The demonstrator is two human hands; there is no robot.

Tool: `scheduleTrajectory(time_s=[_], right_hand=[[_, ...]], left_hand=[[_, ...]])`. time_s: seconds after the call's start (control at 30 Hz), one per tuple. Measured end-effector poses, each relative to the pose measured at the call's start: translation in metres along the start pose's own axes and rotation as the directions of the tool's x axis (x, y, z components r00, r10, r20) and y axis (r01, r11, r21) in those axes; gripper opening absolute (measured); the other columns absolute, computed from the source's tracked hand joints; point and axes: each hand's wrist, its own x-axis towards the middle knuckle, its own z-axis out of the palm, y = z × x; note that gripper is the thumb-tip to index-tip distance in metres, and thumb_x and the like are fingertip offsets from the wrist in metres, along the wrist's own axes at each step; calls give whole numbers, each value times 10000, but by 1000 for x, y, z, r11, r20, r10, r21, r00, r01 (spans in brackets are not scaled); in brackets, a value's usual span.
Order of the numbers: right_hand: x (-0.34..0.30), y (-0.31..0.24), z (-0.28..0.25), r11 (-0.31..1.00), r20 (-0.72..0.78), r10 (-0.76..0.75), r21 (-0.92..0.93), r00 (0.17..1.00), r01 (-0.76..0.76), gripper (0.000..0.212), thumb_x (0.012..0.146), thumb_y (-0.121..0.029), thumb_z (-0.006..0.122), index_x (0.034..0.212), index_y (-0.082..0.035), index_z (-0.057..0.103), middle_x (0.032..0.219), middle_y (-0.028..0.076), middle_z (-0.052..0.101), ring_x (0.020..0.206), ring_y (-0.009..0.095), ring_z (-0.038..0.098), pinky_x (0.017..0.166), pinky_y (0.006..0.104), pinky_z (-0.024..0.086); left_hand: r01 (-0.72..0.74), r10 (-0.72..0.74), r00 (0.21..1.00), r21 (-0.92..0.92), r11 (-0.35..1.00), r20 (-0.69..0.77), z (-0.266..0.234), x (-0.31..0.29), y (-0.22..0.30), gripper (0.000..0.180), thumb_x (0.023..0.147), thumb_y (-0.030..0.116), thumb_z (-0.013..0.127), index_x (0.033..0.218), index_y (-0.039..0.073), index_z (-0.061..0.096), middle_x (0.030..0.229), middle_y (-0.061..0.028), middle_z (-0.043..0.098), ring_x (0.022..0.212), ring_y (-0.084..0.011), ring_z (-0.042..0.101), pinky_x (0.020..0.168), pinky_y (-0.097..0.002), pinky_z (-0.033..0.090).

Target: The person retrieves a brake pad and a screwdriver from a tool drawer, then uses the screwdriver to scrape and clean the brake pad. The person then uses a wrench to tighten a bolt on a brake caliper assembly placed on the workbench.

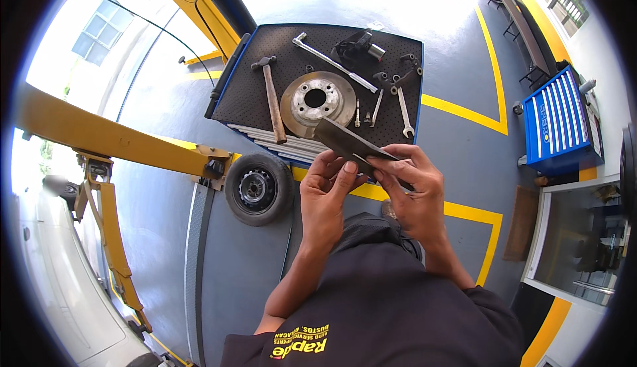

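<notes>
Both hands are raised in front of my body, just short of the tool cart, closed on a thin dark grey sheet (pixel 346 139) that looks like sandpaper. My left hand (pixel 326 186) pinches its near edge between thumb and fingers. On the sheet's right end, my right hand (pixel 415 184) grips with thumb and fingertips. A small pale edge shows between the two hands; what it belongs to I cannot make out. Beyond the sheet, a brake disc (pixel 340 102) lies flat on the cart's black mat (pixel 232 95), its near edge close behind the sheet in the picture.
Around the disc lie a hammer (pixel 271 98), a long breaker bar (pixel 332 62), a black power tool (pixel 355 50), a wrench (pixel 403 110) and several sockets. A wheel (pixel 259 188) rests on the floor, left. Yellow lift arm (pixel 113 125) and white car (pixel 56 267) stand further left; blue tool cabinet (pixel 561 122) right.
</notes>
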Motion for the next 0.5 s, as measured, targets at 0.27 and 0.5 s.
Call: scheduleTrajectory(time_s=[0.27, 0.5], right_hand=[[53, 62, -111, 989, 62, 134, 53, 989, -137, 174, 938, -25, 858, 1109, -26, 829, 1002, 97, 785, 874, 203, 794, 804, 345, 642], [75, 86, -130, 928, 166, 247, 244, 955, -282, 150, 947, -19, 852, 1091, -7, 813, 981, 108, 816, 884, 175, 804, 809, 318, 635]], left_hand=[[-96, 96, 995, -15, 995, -31, 110, 28, -47, 503, 1067, -28, 632, 1551, 11, 502, 1433, -152, 646, 1180, -198, 734, 1002, -382, 651], [-108, 112, 992, 56, 993, -59, 152, 45, -67, 345, 1098, 51, 672, 1424, -17, 580, 1281, -107, 730, 1134, -159, 723, 960, -328, 620]])
